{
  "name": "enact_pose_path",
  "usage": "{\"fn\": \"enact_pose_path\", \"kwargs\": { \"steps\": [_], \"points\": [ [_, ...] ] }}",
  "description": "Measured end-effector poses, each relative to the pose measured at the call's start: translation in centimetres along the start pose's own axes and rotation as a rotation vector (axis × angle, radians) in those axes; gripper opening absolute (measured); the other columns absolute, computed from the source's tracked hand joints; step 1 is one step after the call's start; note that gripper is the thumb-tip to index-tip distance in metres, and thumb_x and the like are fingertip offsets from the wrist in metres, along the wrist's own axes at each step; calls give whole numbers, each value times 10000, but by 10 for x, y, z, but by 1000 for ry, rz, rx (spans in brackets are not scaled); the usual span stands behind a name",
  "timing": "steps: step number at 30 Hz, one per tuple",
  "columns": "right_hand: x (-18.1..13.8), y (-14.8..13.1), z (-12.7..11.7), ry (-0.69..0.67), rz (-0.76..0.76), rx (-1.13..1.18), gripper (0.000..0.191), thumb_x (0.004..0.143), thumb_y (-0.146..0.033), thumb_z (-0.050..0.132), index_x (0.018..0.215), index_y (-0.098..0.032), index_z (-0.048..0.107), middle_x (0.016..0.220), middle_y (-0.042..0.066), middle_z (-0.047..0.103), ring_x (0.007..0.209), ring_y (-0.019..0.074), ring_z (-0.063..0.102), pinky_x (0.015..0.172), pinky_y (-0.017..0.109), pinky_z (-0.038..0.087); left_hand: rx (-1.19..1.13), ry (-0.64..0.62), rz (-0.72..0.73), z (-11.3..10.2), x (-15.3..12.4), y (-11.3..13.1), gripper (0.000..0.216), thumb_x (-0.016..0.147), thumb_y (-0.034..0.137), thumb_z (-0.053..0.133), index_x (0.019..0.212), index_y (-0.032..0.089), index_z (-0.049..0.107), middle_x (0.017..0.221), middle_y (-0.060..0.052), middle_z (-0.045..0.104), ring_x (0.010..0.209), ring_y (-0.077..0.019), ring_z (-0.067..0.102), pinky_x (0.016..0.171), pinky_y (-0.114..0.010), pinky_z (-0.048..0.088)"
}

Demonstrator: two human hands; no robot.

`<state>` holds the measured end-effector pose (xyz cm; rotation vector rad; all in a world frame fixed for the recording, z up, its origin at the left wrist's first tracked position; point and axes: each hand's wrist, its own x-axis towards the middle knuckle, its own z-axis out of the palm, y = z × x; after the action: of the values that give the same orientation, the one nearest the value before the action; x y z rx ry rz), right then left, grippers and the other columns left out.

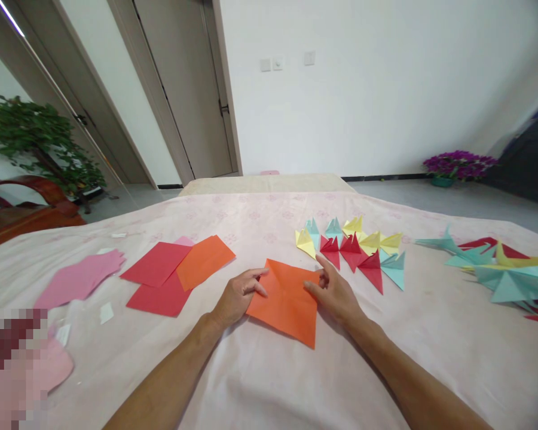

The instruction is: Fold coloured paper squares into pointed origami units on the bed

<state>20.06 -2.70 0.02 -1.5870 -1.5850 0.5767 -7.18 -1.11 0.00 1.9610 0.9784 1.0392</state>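
Note:
Between my two hands is a square sheet of orange origami paper (287,304), with faint creases meeting near its middle. My left hand (244,289) pinches its left edge between thumb and fingers. On the opposite edge, my right hand (334,289) grips the sheet, thumb on top and one finger stretched out. Just beyond my right hand stand several folded paper cranes in red, yellow and pale blue, among them a red crane (371,272). To the left of my left hand lie orange sheets (208,263) overlapping red sheets (159,301).
A fan of pink sheets (80,278) lies on the left of the cloth-covered table (251,382). At the far right is a pile of cranes (511,275) with spread wings. White scraps (106,313) lie at the left. A wooden chair (36,209) stands beyond the table's left edge.

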Motion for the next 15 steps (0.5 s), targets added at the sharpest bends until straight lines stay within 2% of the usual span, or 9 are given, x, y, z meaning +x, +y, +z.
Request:
{"fn": "enact_pose_path", "kwargs": {
  "steps": [3,6,9,12,15],
  "points": [
    [1,-1,0,-58,63,56,675,767,-306,618,1405,-160,453,740,-15,604,631,166,573,574,286,451,-3,-53,-3,-1,-1,0,387,736,-27,442,742,213,746,1262,-50,658,1166,-186,611,1042,-372,464],
    [1,-2,-2,-87,64,73,663,736,-243,583,1385,-164,473,749,-19,607,627,155,562,574,272,430,13,-93,-19,-2,-3,0,374,697,-38,439,673,203,724,1105,-49,722,1022,-176,669,931,-339,518],
    [-1,-7,-3,-135,54,-15,641,717,-214,568,1354,-191,510,760,-24,613,647,151,563,594,265,411,71,-46,-22,-2,-4,1,350,686,-46,444,631,196,692,958,-35,740,905,-162,679,849,-313,525],
    [-1,-13,-3,-164,66,-88,621,718,-204,554,1338,-208,526,800,-18,640,699,158,589,632,264,406,191,-9,24,-1,-4,5,339,722,-45,461,682,201,691,919,-19,738,915,-162,657,862,-316,502],
    [-1,-18,-3,-160,77,-161,594,730,-206,546,1324,-228,547,842,-8,660,730,166,601,644,266,398,300,-24,97,1,-3,8,328,761,-34,483,774,211,700,951,-11,741,951,-170,638,891,-331,487]
  ]
}}
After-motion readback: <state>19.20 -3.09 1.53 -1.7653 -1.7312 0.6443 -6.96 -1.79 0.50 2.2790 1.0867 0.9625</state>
